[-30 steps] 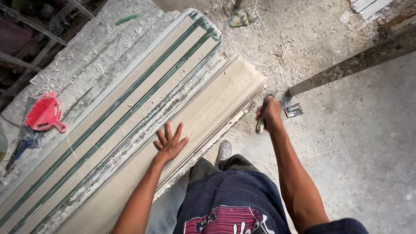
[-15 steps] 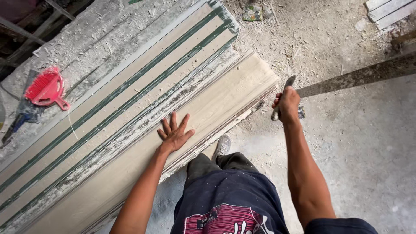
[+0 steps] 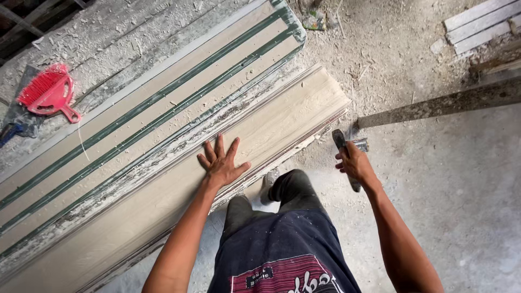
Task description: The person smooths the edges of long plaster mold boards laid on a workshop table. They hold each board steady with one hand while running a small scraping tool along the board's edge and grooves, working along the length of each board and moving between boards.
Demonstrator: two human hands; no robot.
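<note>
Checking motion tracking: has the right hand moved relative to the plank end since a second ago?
Yes. The right hand, gripping the tool, has drawn away from the plank end corner, toward the bare floor.

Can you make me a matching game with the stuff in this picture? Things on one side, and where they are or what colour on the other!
Things:
1. left hand
2. right hand
3. brush
4. plank

Clues:
A. red, lying far off on the dusty slab
B. flat, fingers spread, pressing on wood
C. long, pale, lying slantwise under a palm
D. closed round a tool

Pairs: 1-B, 2-D, 3-A, 4-C
</note>
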